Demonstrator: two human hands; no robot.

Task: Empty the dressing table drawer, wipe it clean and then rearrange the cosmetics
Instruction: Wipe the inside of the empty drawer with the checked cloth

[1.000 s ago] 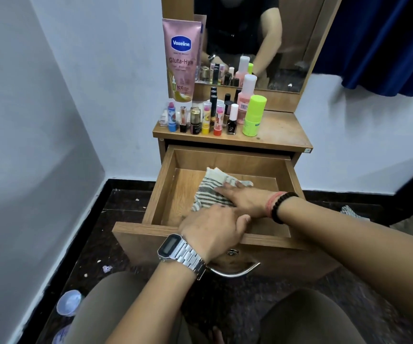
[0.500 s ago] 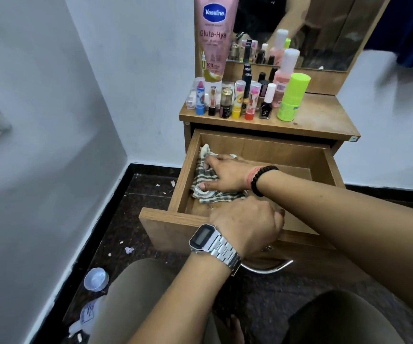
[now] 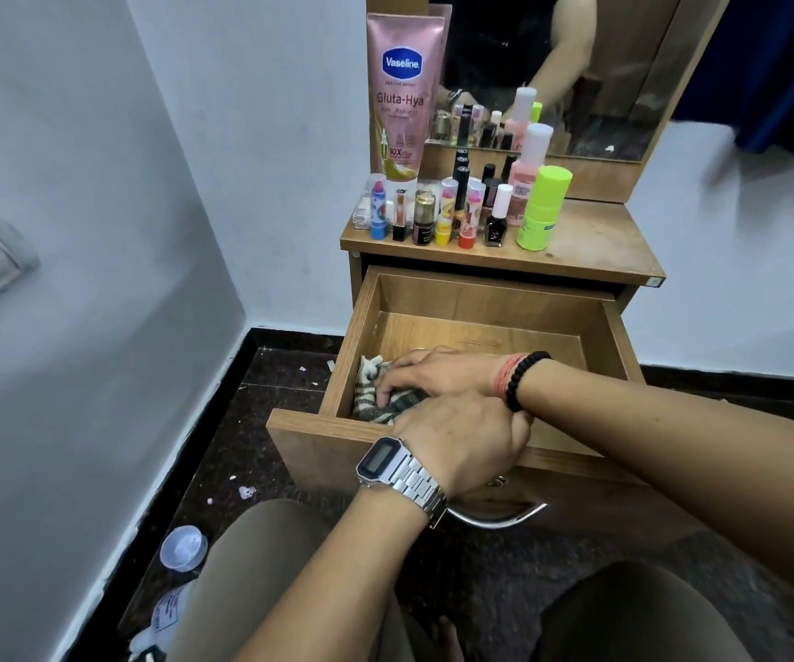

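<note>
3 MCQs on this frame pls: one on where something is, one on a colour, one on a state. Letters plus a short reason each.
1. Where is the cloth?
A. On the tabletop
B. In the front left corner of the drawer
C. On the floor

2. What colour is the round-capped bottle at the right end of the cosmetics row?
A. Bright green
B. Blue
C. Black

3. What is the right hand doing?
A. Hanging idle
B. Holding the tall tube
C. Pressing on the cloth

Answers: 1 B, the cloth lies against the drawer's left wall near its front; 2 A, body and cap are lime green; 3 C, its fingers lie on the cloth.
</note>
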